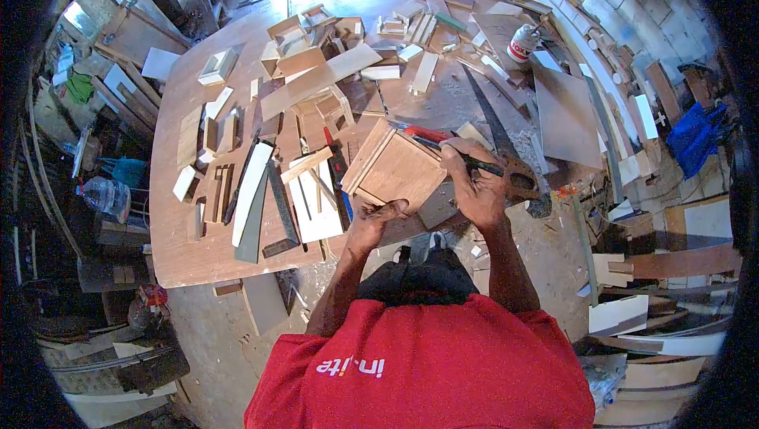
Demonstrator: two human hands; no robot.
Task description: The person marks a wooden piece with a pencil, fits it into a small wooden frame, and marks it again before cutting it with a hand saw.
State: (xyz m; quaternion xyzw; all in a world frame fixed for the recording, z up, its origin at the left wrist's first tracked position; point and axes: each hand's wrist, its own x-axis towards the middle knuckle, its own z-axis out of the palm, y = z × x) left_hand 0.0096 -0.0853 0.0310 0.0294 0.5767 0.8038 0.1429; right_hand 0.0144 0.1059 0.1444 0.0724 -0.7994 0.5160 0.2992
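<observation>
A small brown wooden box [399, 166] is tilted over the near edge of the workbench. My left hand [375, 222] is closed on its lower left corner, with the thumb lying along the near edge. At the box's right side is my right hand [477, 185], its fingers wrapped round a slim dark tool [484, 165] whose exact kind I cannot tell. Just beyond the box's upper right edge shows a red-handled thing [423, 133], partly covered by the box and fingers. A handsaw [484, 106] lies to the right of my right hand.
The brown workbench [178, 247] carries many wood offcuts and small box pieces [304, 57]. White strips [253, 192] and a dark square-ended bar [282, 215] lie left of the box. A white-and-red bottle [522, 43] stands at the far right. Boards [680, 263] are stacked along the right side.
</observation>
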